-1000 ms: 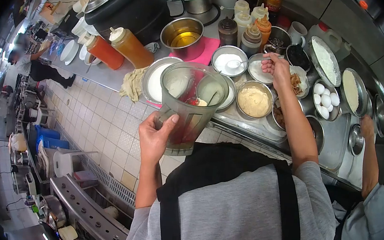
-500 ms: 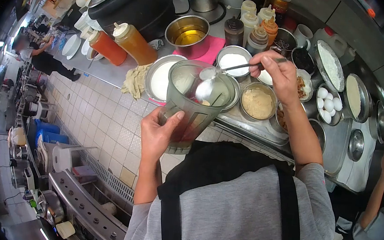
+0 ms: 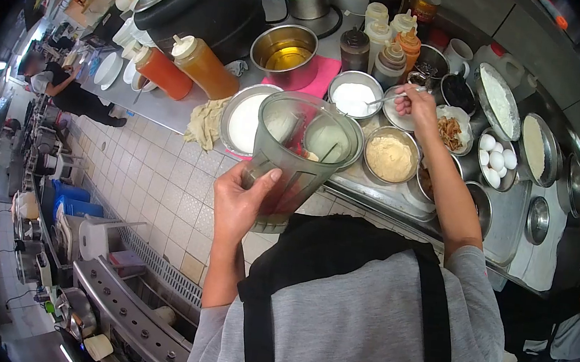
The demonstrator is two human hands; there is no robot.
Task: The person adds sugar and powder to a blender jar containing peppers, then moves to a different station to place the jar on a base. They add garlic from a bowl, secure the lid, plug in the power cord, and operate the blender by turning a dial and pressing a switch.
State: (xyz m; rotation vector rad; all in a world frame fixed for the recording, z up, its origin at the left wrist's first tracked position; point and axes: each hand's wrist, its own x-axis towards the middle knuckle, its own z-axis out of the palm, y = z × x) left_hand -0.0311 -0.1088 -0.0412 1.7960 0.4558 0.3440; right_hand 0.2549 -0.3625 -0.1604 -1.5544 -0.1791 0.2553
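Gripping blender jar (image 3: 294,171) by handle: left hand (image 3: 239,197), fingers curled tight, jar held off counter (image 3: 163,109), near body. Probably stiff, weighty, slick if wet (handle surest hold). Right hand (image 3: 418,107) pinching light, rigid spoon (image 3: 387,98) by shaft, near white powder (image 3: 350,97).

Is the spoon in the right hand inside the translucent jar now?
No, the spoon in the right hand reaches to the white powder, outside the jar.
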